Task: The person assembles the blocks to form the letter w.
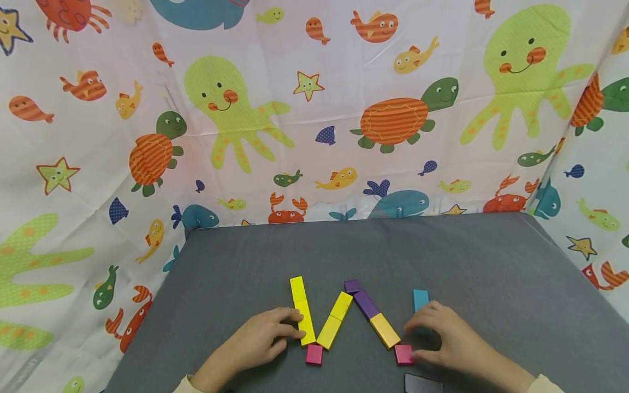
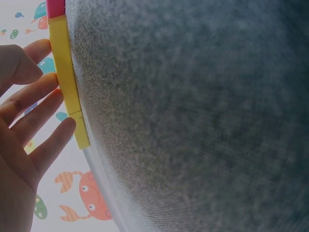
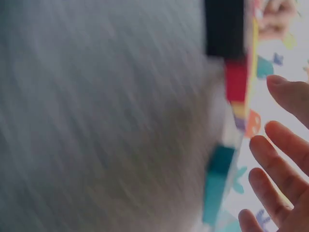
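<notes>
Far half of desk (image 1: 442, 245) open for passage. Near edge crowded: zigzag of blocks (image 1: 344, 319) between left hand (image 1: 262, 338) and right hand (image 1: 449, 338); printed curtain (image 1: 314, 109) walls back and sides.

No legible text, label, brand, number or sign in any view.

- Flat rectangular blocks, yellow (image 1: 302, 318), purple (image 1: 366, 303), pink (image 1: 404, 354) and teal (image 1: 420, 299), lying between and beside the two hands: plain faces, unmarked.
- Dark flat rectangular piece (image 1: 422, 383), just near side of the right hand (image 1: 454, 341): no marking legible.
- Grey felt-like table top (image 1: 491, 273) under the hands: unmarked.
- White printed cloth backdrop (image 1: 314, 136) beyond the hands: cartoon sea creatures only, no lettering.
- Right wrist view blurred; nothing readable there.
</notes>
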`<move>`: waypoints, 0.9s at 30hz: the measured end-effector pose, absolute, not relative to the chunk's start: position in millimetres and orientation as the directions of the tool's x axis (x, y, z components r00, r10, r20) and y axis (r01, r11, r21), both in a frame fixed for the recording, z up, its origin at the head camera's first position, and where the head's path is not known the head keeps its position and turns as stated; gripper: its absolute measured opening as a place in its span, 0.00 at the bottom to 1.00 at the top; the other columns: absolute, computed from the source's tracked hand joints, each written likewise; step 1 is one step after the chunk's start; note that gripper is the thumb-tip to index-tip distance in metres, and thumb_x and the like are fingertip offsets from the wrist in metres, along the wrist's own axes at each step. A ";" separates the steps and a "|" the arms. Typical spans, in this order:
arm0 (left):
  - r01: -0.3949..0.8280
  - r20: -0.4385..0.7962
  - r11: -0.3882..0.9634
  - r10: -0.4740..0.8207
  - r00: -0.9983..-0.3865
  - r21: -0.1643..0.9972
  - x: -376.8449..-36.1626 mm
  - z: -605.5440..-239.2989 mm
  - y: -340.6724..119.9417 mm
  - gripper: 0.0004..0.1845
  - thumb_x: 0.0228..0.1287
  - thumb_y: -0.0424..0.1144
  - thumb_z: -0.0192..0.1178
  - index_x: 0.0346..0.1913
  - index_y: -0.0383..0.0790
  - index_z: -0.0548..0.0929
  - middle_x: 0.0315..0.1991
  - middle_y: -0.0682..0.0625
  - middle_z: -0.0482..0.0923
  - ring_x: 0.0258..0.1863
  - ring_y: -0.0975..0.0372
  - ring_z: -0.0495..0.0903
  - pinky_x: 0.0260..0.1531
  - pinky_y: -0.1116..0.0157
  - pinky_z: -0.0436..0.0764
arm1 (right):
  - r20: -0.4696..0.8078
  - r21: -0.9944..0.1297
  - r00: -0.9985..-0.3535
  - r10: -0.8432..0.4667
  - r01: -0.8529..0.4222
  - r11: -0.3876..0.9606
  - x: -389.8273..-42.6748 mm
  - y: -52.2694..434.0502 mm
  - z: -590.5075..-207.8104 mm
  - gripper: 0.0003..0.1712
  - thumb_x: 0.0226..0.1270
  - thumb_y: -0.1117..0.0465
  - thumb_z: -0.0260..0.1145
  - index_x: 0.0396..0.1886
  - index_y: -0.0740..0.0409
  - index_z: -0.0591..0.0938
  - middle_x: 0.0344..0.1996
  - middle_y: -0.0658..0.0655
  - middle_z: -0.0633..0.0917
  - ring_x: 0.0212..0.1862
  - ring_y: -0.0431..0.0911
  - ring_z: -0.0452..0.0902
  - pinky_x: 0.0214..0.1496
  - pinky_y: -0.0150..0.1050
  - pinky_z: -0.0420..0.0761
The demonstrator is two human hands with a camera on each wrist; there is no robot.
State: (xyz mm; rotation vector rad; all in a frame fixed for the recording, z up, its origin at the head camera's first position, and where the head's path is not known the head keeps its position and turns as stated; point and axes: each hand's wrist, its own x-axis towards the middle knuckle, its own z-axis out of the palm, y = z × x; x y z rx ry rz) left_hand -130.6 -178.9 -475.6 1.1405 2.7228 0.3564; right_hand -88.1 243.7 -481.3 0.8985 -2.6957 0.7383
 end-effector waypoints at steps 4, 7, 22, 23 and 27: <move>0.674 -0.067 0.683 0.715 -0.696 0.282 -131.0 -475.9 -178.4 0.20 0.66 0.37 0.59 0.56 0.65 0.83 0.63 0.61 0.76 0.62 0.64 0.76 0.62 0.56 0.80 | 0.250 -0.430 -0.894 -0.371 -0.446 0.785 -98.8 261.6 -472.0 0.34 0.42 0.41 0.81 0.52 0.39 0.83 0.50 0.41 0.81 0.53 0.40 0.71 0.49 0.44 0.82; 0.672 -0.069 0.684 0.714 -0.697 0.283 -131.2 -475.8 -178.5 0.20 0.66 0.37 0.59 0.56 0.65 0.83 0.62 0.61 0.76 0.62 0.65 0.76 0.62 0.56 0.80 | 0.163 -0.464 -0.937 -0.310 -0.350 0.814 -105.7 274.3 -474.0 0.47 0.38 0.39 0.82 0.62 0.46 0.78 0.57 0.51 0.78 0.58 0.49 0.70 0.54 0.56 0.81; 0.685 -0.049 0.670 0.724 -0.688 0.286 -130.0 -475.2 -179.3 0.20 0.66 0.37 0.59 0.56 0.64 0.84 0.62 0.60 0.76 0.61 0.64 0.76 0.61 0.57 0.80 | 0.115 -0.468 -0.929 -0.352 -0.364 0.805 -119.5 285.7 -489.0 0.56 0.36 0.37 0.82 0.67 0.53 0.74 0.60 0.56 0.78 0.60 0.54 0.72 0.56 0.61 0.79; 0.683 -0.051 0.671 0.723 -0.689 0.287 -130.1 -475.4 -179.2 0.20 0.66 0.37 0.59 0.56 0.64 0.84 0.62 0.60 0.76 0.61 0.64 0.76 0.61 0.57 0.80 | 0.109 -0.469 -0.928 -0.357 -0.364 0.804 -119.9 285.5 -488.3 0.56 0.36 0.37 0.82 0.67 0.53 0.74 0.60 0.56 0.78 0.60 0.54 0.72 0.56 0.61 0.79; 0.675 -0.063 0.678 0.718 -0.693 0.290 -130.4 -475.1 -178.6 0.20 0.66 0.38 0.59 0.56 0.64 0.84 0.62 0.61 0.76 0.61 0.64 0.76 0.62 0.56 0.80 | 0.074 -0.482 -0.933 -0.353 -0.343 0.806 -120.9 284.2 -486.7 0.56 0.36 0.37 0.82 0.67 0.54 0.74 0.60 0.57 0.78 0.60 0.55 0.72 0.55 0.61 0.80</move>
